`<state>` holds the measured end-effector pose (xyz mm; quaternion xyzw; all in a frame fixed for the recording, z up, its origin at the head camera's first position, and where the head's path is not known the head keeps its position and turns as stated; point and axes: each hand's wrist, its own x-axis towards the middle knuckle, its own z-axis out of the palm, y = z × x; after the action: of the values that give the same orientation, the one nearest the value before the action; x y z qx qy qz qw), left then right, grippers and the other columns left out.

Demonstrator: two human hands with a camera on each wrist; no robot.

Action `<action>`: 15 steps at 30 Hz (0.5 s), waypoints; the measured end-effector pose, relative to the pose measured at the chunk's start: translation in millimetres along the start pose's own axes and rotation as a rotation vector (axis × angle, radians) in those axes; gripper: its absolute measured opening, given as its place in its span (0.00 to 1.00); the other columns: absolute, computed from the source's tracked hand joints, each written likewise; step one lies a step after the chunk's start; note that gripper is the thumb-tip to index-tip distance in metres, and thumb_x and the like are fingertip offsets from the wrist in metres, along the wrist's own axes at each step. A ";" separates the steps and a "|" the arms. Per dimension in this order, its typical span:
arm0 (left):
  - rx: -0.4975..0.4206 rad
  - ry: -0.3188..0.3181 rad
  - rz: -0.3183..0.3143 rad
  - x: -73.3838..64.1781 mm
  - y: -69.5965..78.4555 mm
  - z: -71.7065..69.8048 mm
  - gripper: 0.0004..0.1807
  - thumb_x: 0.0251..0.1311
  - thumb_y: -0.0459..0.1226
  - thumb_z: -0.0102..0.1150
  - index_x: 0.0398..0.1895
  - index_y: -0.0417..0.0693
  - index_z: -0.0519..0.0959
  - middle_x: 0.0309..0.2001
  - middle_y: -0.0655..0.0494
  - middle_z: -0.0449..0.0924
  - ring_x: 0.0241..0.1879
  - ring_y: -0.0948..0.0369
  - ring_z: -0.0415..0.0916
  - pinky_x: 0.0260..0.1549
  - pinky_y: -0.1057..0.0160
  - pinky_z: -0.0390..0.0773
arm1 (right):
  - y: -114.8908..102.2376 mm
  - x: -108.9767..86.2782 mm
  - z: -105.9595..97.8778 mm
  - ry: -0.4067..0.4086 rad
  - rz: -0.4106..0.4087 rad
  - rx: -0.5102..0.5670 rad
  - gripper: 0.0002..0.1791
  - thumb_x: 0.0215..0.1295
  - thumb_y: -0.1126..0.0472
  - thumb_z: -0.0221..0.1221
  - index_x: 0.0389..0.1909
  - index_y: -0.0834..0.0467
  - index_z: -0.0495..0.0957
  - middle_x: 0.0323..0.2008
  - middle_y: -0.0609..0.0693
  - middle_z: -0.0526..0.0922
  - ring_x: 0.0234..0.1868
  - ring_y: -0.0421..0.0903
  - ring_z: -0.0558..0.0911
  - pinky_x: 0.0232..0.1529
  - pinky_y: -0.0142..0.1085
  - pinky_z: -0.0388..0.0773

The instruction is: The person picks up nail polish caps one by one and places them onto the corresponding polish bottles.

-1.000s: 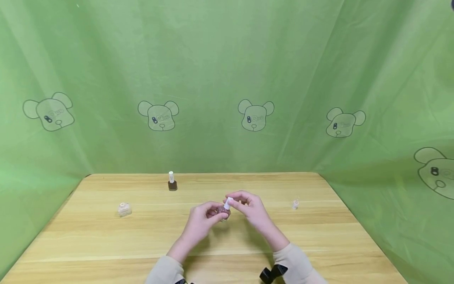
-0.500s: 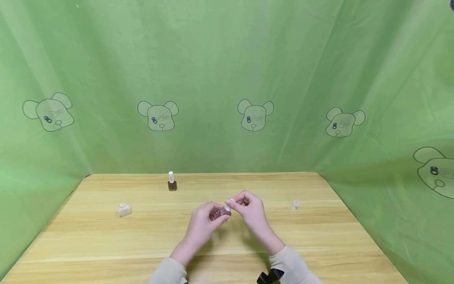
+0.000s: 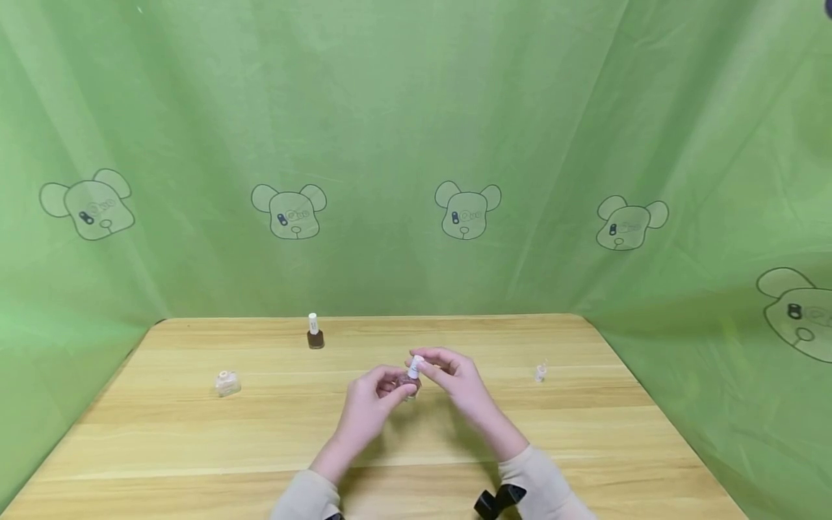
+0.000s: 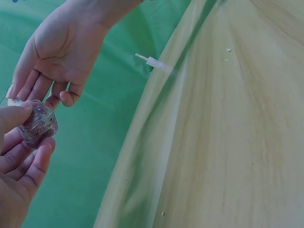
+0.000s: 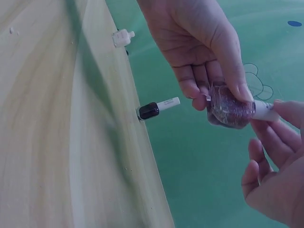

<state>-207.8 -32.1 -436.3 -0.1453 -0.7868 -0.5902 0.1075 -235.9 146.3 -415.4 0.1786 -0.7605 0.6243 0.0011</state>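
My left hand [image 3: 365,408] grips the glass body of a nail polish bottle [image 5: 228,107], mauve and glittery, above the middle of the table. With thumb and fingers my right hand [image 3: 464,386] pinches the bottle's white cap [image 5: 265,110], which sits on the neck. In the head view the bottle stands almost upright, tipped slightly to the right. Part of the glass is hidden behind the left thumb and fingers. The right wrist view shows the cap end pointing into the right hand.
A dark nail polish bottle [image 3: 315,339] with a white cap stands at the back. Left of it is an uncapped clear bottle [image 3: 227,384]. A separate white brush cap [image 3: 541,373] stands at the right. Green curtain [image 3: 377,108] surrounds the wooden table [image 3: 195,448].
The right fingers, which covered most of the cap half a second ago, have shifted so the cap shows again. The bottle has become more upright; the left hand keeps its grip.
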 end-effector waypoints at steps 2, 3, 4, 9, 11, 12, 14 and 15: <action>-0.022 -0.005 -0.013 0.4 0.3 -0.6 0.17 0.55 0.43 0.68 0.44 0.42 0.82 0.36 0.50 0.86 0.32 0.65 0.79 0.34 0.72 0.82 | -0.8 -0.1 -1.4 -0.047 -0.005 0.023 0.20 0.68 0.57 0.58 0.57 0.63 0.76 0.53 0.60 0.83 0.49 0.36 0.83 0.56 0.30 0.76; -0.027 -0.007 -0.015 0.5 0.5 -0.9 0.17 0.55 0.43 0.68 0.44 0.41 0.82 0.36 0.49 0.86 0.32 0.64 0.79 0.35 0.72 0.82 | -1.3 -0.3 -1.8 -0.064 -0.003 0.033 0.20 0.69 0.56 0.58 0.57 0.62 0.76 0.53 0.60 0.83 0.50 0.36 0.83 0.57 0.30 0.76; -0.032 -0.010 -0.020 0.6 0.8 -1.1 0.17 0.55 0.42 0.68 0.44 0.41 0.82 0.36 0.49 0.85 0.32 0.64 0.79 0.35 0.72 0.82 | -1.6 -0.4 -2.3 -0.074 0.000 0.039 0.20 0.69 0.56 0.58 0.58 0.62 0.76 0.54 0.59 0.83 0.51 0.36 0.83 0.57 0.30 0.76; -0.042 -0.017 -0.029 0.8 0.8 -1.1 0.17 0.54 0.42 0.69 0.43 0.40 0.82 0.36 0.48 0.85 0.33 0.64 0.79 0.35 0.73 0.82 | -1.9 -1.0 -2.6 -0.064 0.009 0.042 0.19 0.68 0.57 0.58 0.56 0.63 0.76 0.53 0.60 0.83 0.49 0.36 0.84 0.56 0.30 0.77; -0.038 -0.015 -0.025 0.7 1.0 -1.0 0.17 0.54 0.42 0.69 0.43 0.40 0.82 0.36 0.48 0.85 0.32 0.64 0.79 0.35 0.72 0.82 | -2.0 -1.4 -1.6 -0.041 0.008 0.032 0.19 0.67 0.59 0.59 0.55 0.64 0.76 0.52 0.61 0.83 0.47 0.36 0.84 0.54 0.30 0.78; -0.034 -0.014 -0.023 0.7 1.1 -1.0 0.17 0.54 0.42 0.69 0.43 0.40 0.82 0.36 0.48 0.85 0.32 0.64 0.79 0.34 0.72 0.82 | -2.3 -1.6 -0.9 -0.025 0.008 0.022 0.18 0.67 0.59 0.60 0.54 0.64 0.77 0.51 0.62 0.84 0.46 0.35 0.84 0.52 0.30 0.78; -0.026 -0.011 -0.019 0.0 2.0 -1.0 0.17 0.53 0.42 0.69 0.42 0.41 0.82 0.35 0.49 0.85 0.32 0.64 0.79 0.34 0.72 0.82 | -3.9 -2.3 1.1 0.019 0.013 -0.006 0.17 0.65 0.60 0.61 0.52 0.64 0.79 0.48 0.61 0.85 0.43 0.35 0.84 0.48 0.29 0.77; -0.022 -0.010 -0.017 -0.2 2.3 -1.1 0.17 0.53 0.42 0.69 0.42 0.41 0.82 0.35 0.49 0.85 0.31 0.65 0.79 0.34 0.72 0.82 | -4.8 -2.7 2.2 0.042 0.018 -0.021 0.16 0.64 0.60 0.62 0.50 0.63 0.80 0.47 0.60 0.86 0.41 0.35 0.83 0.46 0.29 0.77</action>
<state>-206.7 -32.6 -434.1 -0.1428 -0.7820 -0.5988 0.0972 -231.6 144.2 -412.0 0.1586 -0.7685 0.6198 0.0132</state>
